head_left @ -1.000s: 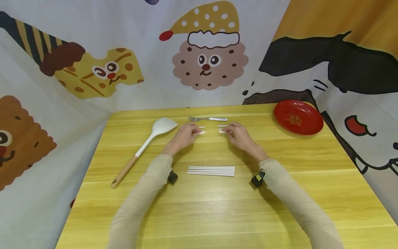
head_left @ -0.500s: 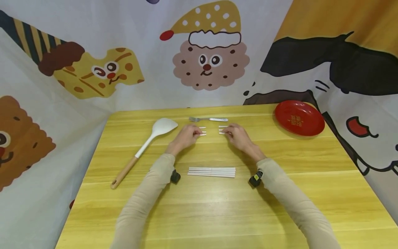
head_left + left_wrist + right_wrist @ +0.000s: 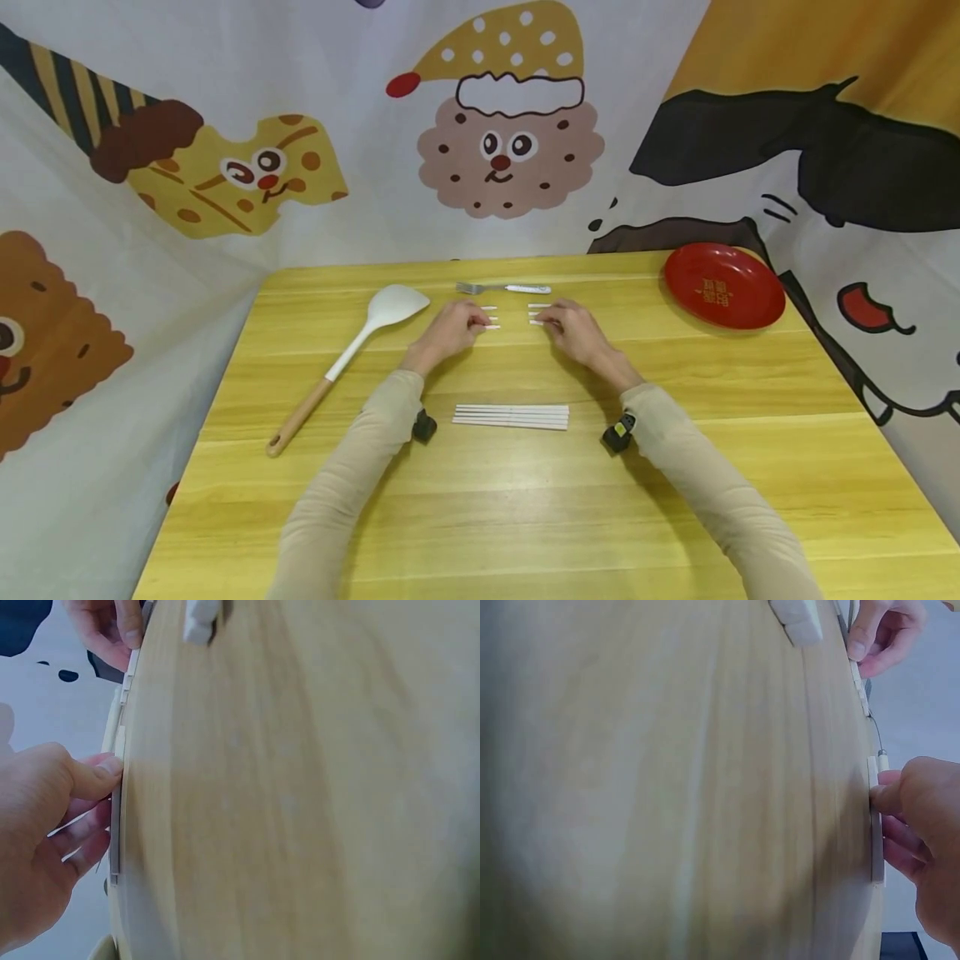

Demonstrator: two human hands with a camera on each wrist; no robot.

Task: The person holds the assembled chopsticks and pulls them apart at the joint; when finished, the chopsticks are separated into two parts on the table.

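Note:
In the head view my left hand (image 3: 450, 329) is low over the table behind the centre, beside several slim white sticks whose ends (image 3: 491, 327) poke out to its right. The left wrist view shows its thumb and fingertips pinching one white stick (image 3: 116, 817), seen edge-on. Facing it across a gap, my right hand (image 3: 577, 332) pinches a similar white stick (image 3: 875, 825) between thumb and fingers. More stick ends (image 3: 537, 306) point left from under that hand. The far parts of both groups are hidden by the hands. Closer to the person lies a row of white sticks (image 3: 510, 416), side by side.
A fork (image 3: 517, 288) with a white handle lies just behind the hands. On the left rests a white spatula (image 3: 390, 304) with a wooden handle, slanted. A red plate (image 3: 723, 286) sits at the table's back right corner. A printed cloth (image 3: 360, 242) hangs behind the table (image 3: 510, 517).
Both hands have shifted slightly toward the person, each drawing its nearest stick a little away from the others beside it. The row of sticks, fork, spatula and plate stay put.

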